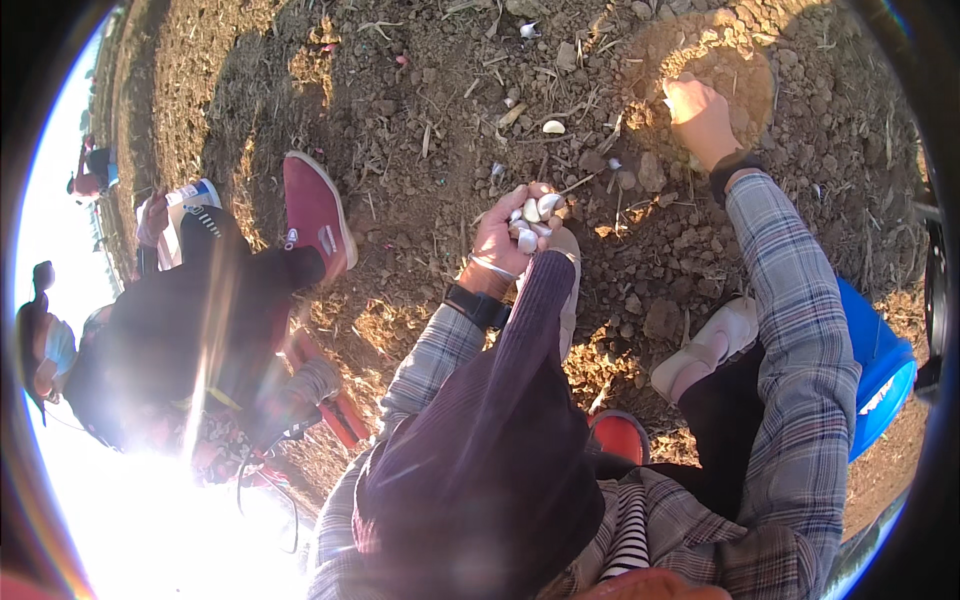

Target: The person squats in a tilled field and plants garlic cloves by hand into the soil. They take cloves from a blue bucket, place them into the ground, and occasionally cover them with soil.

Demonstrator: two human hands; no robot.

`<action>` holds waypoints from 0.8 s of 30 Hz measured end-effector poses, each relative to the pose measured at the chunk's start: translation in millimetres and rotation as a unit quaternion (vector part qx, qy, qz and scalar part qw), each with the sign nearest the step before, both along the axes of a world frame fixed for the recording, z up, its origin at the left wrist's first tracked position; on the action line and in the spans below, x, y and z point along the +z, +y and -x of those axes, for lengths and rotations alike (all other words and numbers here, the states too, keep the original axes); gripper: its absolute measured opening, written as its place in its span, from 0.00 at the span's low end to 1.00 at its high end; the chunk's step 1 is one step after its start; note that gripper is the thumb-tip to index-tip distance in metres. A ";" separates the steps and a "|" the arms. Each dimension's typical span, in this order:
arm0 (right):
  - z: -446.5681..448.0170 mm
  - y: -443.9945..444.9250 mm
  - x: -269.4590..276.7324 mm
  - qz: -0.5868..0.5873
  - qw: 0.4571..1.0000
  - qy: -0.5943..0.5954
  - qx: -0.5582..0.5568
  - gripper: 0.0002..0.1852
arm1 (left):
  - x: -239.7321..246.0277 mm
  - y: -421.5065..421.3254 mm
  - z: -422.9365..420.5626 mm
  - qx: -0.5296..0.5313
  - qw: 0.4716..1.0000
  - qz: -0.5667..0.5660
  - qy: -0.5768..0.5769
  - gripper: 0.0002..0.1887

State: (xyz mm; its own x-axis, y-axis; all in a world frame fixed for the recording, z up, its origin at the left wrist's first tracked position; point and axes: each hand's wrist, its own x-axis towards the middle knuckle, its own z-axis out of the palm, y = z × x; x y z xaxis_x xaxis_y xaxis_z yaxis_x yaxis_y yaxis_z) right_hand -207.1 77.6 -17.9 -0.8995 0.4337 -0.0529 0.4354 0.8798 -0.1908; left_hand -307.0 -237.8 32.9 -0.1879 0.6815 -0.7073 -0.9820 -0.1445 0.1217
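Note:
Several garlic cloves (531, 217) rest in my left hand (504, 234), palm up with the fingers curled around them, above the tilled soil (450, 112). My right hand (697, 116) reaches out at the upper right, close to the soil, with its fingers bent down; a small whitish bit shows at the fingertips, too little to name. Between and beyond the hands, a pale garlic clove (553, 127) lies on the ground, and another clove (529, 31) sits farther off near the top. Smaller whitish pieces are scattered near my left hand.
A blue plastic bucket (874, 375) with pale contents stands beside my right arm. At left, a co-worker in dark clothing (195, 322) crouches, a red shoe (319, 214) on the soil and a white bucket (191, 199) near a hand. Clods, stones and dry stalks litter the ground.

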 end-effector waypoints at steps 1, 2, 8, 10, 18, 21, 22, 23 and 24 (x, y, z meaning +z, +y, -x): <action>-2.3 3.3 3.3 0.002 1.000 -0.002 0.019 0.14 | -0.5 1.5 0.8 -0.003 1.000 0.018 0.014 0.17; -4.1 9.8 6.8 0.041 0.999 0.001 0.023 0.11 | -1.2 3.6 2.2 -0.002 1.000 0.014 0.008 0.17; 5.0 16.3 -0.7 0.401 0.896 0.158 -0.107 0.08 | -6.3 21.7 4.8 -0.009 0.999 -0.012 -0.040 0.16; 14.6 5.8 -9.0 0.429 0.872 0.210 -0.108 0.07 | -8.5 26.3 6.2 -0.012 0.999 -0.021 -0.042 0.16; 26.5 -12.6 -10.9 0.160 0.965 0.195 -0.067 0.03 | -14.7 28.3 14.0 -0.015 0.999 -0.009 -0.043 0.17; 26.1 -18.5 -11.6 0.084 0.988 0.124 -0.024 0.07 | -20.9 29.3 12.9 -0.024 0.999 -0.004 -0.022 0.17; 26.7 -20.7 -12.6 0.066 0.994 0.084 -0.009 0.12 | -22.4 30.0 12.9 -0.026 0.999 -0.006 -0.031 0.17; 27.6 -22.3 -13.6 0.077 0.993 0.091 -0.014 0.13 | -22.7 30.9 12.5 -0.025 0.999 -0.010 -0.039 0.17; 28.6 -24.6 -14.6 0.081 0.991 0.101 -0.023 0.14 | -22.0 32.3 13.1 -0.038 0.999 0.006 -0.034 0.17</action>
State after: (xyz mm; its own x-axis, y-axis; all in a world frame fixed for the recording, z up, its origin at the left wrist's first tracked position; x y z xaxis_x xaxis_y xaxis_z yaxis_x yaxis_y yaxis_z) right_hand -235.8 53.1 -32.5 -0.8786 0.4745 0.0540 0.4122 0.8104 -0.4163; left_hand -320.1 -205.5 10.9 -0.0874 0.6828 -0.7253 -0.9961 -0.0682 0.0558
